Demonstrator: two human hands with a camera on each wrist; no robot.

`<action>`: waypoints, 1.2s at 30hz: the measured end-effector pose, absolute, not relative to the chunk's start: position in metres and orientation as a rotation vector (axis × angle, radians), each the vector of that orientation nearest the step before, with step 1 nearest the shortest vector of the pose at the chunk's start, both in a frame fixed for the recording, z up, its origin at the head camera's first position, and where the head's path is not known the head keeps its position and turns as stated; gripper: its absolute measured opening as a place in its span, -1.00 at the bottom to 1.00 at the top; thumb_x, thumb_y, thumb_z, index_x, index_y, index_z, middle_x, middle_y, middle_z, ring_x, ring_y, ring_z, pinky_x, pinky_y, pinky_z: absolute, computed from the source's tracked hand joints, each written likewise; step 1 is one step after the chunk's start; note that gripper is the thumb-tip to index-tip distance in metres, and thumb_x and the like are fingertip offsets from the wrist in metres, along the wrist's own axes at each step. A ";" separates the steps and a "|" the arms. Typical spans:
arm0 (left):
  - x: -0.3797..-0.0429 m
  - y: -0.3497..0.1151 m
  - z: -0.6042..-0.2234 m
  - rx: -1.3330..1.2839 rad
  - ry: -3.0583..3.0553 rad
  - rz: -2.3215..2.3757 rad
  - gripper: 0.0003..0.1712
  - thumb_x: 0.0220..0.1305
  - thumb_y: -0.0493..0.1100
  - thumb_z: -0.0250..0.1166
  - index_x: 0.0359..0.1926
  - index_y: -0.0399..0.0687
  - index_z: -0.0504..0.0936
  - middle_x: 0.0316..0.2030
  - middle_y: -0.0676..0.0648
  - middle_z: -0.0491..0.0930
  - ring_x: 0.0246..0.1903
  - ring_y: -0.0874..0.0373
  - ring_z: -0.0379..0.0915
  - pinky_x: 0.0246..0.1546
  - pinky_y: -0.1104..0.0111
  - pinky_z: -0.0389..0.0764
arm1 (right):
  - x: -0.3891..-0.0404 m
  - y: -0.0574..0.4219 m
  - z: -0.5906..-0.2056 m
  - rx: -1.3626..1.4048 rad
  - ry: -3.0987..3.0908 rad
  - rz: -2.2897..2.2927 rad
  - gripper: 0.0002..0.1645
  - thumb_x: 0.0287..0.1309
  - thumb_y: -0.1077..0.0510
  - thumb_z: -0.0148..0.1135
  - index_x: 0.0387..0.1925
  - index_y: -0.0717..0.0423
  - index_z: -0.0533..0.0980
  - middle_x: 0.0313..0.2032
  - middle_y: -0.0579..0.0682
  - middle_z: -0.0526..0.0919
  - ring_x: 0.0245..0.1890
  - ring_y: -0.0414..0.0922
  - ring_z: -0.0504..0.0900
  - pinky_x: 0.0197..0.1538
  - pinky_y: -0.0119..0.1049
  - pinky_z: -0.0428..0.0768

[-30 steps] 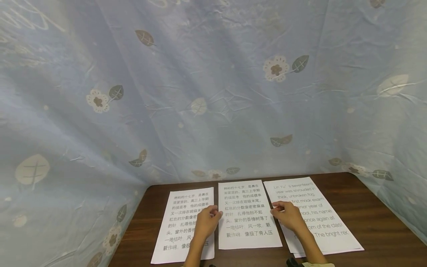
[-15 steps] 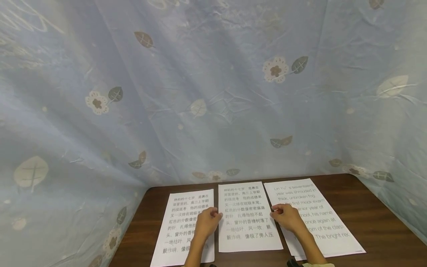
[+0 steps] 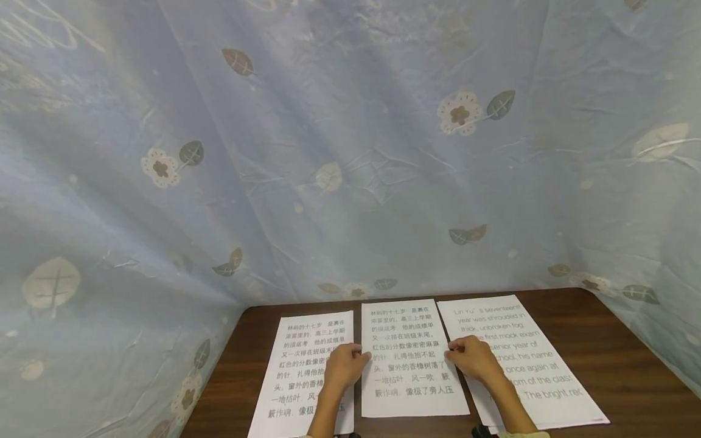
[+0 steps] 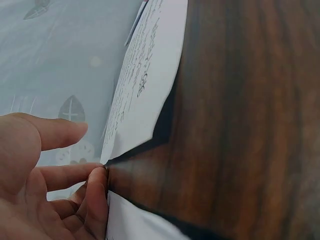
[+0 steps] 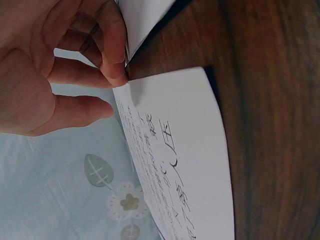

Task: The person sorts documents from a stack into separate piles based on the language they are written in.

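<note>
In the head view, a white sheet of printed paper (image 3: 405, 371) with Chinese text lies on the brown table between my hands. My left hand (image 3: 342, 368) is at its left edge, over the left printed sheet (image 3: 292, 365). At the opposite edge is my right hand (image 3: 476, 359), partly covering the right sheet (image 3: 539, 365) with English text. In the left wrist view, fingertips of the left hand (image 4: 30, 175) touch the paper's edge (image 4: 150, 105), thumb raised apart. The right wrist view has the right hand (image 5: 40, 85) touching the paper's edge (image 5: 200, 120) with fingertips, its thumb apart too.
The dark wooden table (image 3: 597, 340) ends against a pale blue curtain (image 3: 383, 152) with leaf and flower prints, which surrounds it at the back and sides. Narrow gaps of wood separate the papers.
The head view has turned slightly, so papers and curtain sit a little further right. My right fingertips are slightly further over the middle sheet's edge. Both hands stay at that sheet's sides.
</note>
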State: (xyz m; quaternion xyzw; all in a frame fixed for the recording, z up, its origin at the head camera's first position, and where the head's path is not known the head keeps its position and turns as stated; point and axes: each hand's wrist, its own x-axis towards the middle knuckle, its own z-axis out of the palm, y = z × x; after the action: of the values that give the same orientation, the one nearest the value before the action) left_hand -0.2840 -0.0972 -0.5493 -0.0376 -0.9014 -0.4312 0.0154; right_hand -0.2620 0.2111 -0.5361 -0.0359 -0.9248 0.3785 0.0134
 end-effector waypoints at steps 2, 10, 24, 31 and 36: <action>-0.284 -0.097 -0.549 -0.126 -2.806 -1.334 -0.59 0.33 -0.08 0.42 0.00 -0.34 0.79 -0.65 0.06 0.46 -0.64 0.22 0.28 -0.64 0.47 0.25 | -0.263 0.211 -0.536 -0.098 -2.880 1.176 -0.60 0.26 0.13 0.41 0.01 0.35 0.74 -0.26 0.02 0.77 -0.34 -0.11 0.57 -0.33 -0.26 0.51; -0.282 -0.097 -0.548 -0.102 -2.817 -1.326 -0.55 0.34 -0.06 0.42 0.10 -0.31 0.76 -0.49 0.05 0.56 -0.53 0.18 0.43 -0.56 0.42 0.39 | -0.262 0.208 -0.537 -0.107 -2.873 1.185 -0.56 0.23 0.14 0.42 0.02 0.40 0.72 -0.38 -0.05 0.71 -0.42 -0.14 0.53 -0.37 -0.31 0.45; -0.281 -0.094 -0.557 -0.072 -2.824 -1.324 -0.56 0.32 -0.07 0.45 0.06 -0.33 0.78 -0.61 0.04 0.50 -0.64 0.19 0.35 -0.64 0.41 0.33 | -0.257 0.200 -0.536 -0.120 -2.874 1.150 -0.51 0.22 0.13 0.42 0.07 0.43 0.70 -0.39 -0.06 0.69 -0.44 -0.15 0.54 -0.38 -0.29 0.45; -0.283 -0.093 -0.553 -0.065 -2.826 -1.325 -0.59 0.31 -0.06 0.44 0.02 -0.29 0.80 -0.64 0.06 0.49 -0.66 0.22 0.32 -0.65 0.43 0.30 | -0.258 0.201 -0.539 -0.145 -2.863 1.155 -0.48 0.22 0.13 0.40 0.10 0.43 0.69 -0.43 -0.07 0.65 -0.49 -0.16 0.50 -0.42 -0.34 0.39; -0.283 -0.092 -0.551 -0.074 -2.832 -1.319 -0.54 0.32 -0.05 0.43 0.08 -0.32 0.77 -0.63 0.05 0.49 -0.64 0.22 0.34 -0.63 0.43 0.32 | -0.257 0.200 -0.540 -0.153 -2.853 1.146 -0.46 0.24 0.14 0.39 0.12 0.48 0.66 -0.49 -0.07 0.60 -0.53 -0.16 0.48 -0.47 -0.35 0.35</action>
State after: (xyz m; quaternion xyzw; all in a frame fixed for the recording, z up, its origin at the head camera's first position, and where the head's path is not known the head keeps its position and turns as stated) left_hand -0.2829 -0.0923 -0.5508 -0.0238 -0.9062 -0.4221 0.0083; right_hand -0.2569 0.2001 -0.5401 -0.0495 -0.9264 0.3719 0.0315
